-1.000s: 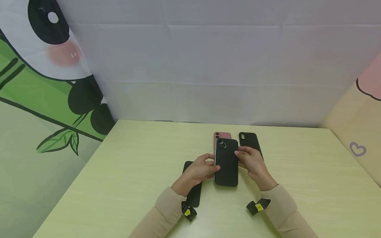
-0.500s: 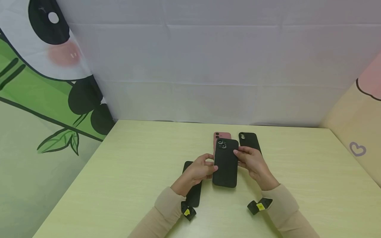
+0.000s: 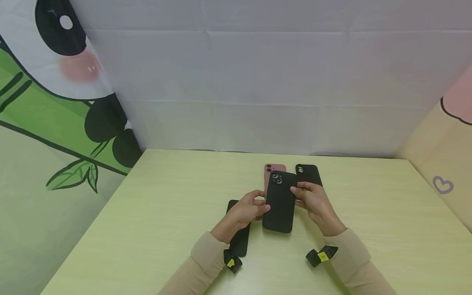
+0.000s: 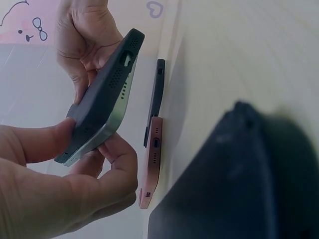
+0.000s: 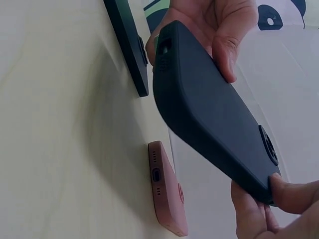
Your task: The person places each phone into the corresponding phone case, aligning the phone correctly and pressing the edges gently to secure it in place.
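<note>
Both hands hold a phone in a black case (image 3: 279, 203) above the table, camera side up. My left hand (image 3: 248, 211) pinches its left long edge, thumb on the back and fingers underneath. My right hand (image 3: 313, 201) grips the upper right edge, thumb on the back. In the left wrist view the phone's pale metallic frame (image 4: 119, 108) stands out of the black case (image 4: 102, 92) along one long side. The right wrist view shows the case (image 5: 214, 109) covering the opposite side. The screen faces down and is hidden.
A pink phone (image 3: 274, 167) lies partly covered behind the held one. To its right lies a black case with a camera cutout (image 3: 309, 173). Under the left wrist is a flat black phone-shaped thing (image 3: 240, 242). The pale table (image 3: 166, 229) meets a white cloth backdrop (image 3: 236, 127).
The held phone has turned slightly clockwise, its lower end going left and its top going right. The pale strip along its left edge shows less in the head view. Both hands keep their hold.
</note>
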Tool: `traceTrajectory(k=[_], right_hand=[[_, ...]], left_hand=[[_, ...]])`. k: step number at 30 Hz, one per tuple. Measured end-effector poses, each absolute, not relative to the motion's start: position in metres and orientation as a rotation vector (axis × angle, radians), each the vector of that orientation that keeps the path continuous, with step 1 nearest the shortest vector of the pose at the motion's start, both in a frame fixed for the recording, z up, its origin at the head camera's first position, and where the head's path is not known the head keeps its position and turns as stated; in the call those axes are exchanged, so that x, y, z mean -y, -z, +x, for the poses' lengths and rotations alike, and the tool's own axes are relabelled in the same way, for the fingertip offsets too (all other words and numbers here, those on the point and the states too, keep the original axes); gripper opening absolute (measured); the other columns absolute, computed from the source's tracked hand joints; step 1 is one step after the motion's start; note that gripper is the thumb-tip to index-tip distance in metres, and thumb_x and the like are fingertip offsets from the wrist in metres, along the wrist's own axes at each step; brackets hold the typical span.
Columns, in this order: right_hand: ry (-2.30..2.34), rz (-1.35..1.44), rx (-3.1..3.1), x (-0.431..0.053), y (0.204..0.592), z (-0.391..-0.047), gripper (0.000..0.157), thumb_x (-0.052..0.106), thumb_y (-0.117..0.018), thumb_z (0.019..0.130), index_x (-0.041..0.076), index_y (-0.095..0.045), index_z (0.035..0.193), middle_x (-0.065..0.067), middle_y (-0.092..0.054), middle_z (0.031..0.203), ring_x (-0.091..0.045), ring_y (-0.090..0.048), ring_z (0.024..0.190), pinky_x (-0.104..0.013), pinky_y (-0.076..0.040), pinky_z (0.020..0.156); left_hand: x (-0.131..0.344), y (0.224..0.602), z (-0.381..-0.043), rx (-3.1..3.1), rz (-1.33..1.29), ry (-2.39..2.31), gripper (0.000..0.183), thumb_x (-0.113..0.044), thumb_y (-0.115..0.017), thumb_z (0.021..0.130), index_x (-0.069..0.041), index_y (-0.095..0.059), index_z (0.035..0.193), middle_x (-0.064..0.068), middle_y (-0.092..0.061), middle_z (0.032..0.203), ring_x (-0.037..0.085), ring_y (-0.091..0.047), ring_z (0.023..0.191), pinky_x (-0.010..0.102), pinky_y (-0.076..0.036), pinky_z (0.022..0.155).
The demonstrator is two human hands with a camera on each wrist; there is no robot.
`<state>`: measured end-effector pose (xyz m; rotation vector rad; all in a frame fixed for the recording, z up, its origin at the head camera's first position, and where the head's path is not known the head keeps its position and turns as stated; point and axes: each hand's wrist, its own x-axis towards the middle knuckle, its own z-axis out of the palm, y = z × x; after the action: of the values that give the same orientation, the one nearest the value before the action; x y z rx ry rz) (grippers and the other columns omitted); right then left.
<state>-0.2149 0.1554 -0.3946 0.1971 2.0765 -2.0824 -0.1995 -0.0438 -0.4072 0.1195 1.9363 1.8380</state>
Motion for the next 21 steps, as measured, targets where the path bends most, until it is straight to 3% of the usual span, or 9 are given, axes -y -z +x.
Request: traceTrajectory(k=[7,12,21], right_hand=[[2.101,0.234,-2.056,-0.1549,0.3937,-0.2134,0.036,0.004,-0.054,0.09,-0.01,-0.041,0.121,0.001,-0.052,0.086,-0.005,-0.055,0.069,-0.018,-0.05,0.062],[2.116,0.256,-2.055,-0.155,0.3907,-0.2124,0.041,0.005,-0.054,0.09,-0.012,-0.039,0.124,0.003,-0.052,0.084,-0.004,-0.052,0.068,-0.017,-0.049,0.062],[2.155,0.269,-2.024,-0.1579,0.3881,-0.2116,0.043,0.004,-0.052,0.091,-0.012,-0.036,0.127,0.002,-0.05,0.087,-0.004,-0.053,0.071,-0.018,-0.05,0.065]], left_hand=[[0.0447,0.4083,-0.2001,-1.934,0.142,-1.828,0.038,-0.004,-0.055,0.089,0.003,-0.042,0.125,0.02,-0.062,0.11,0.017,-0.063,0.085,0.033,-0.05,0.08],[0.0451,0.4093,-0.1994,-1.969,0.148,-1.798,0.045,-0.004,-0.061,0.085,0.008,-0.044,0.125,0.022,-0.059,0.113,0.018,-0.061,0.092,0.033,-0.049,0.087],[0.0477,0.4129,-0.1985,-2.03,0.187,-1.699,0.036,-0.005,-0.066,0.082,0.01,-0.055,0.113,0.015,-0.065,0.099,0.012,-0.059,0.083,0.029,-0.048,0.085]])
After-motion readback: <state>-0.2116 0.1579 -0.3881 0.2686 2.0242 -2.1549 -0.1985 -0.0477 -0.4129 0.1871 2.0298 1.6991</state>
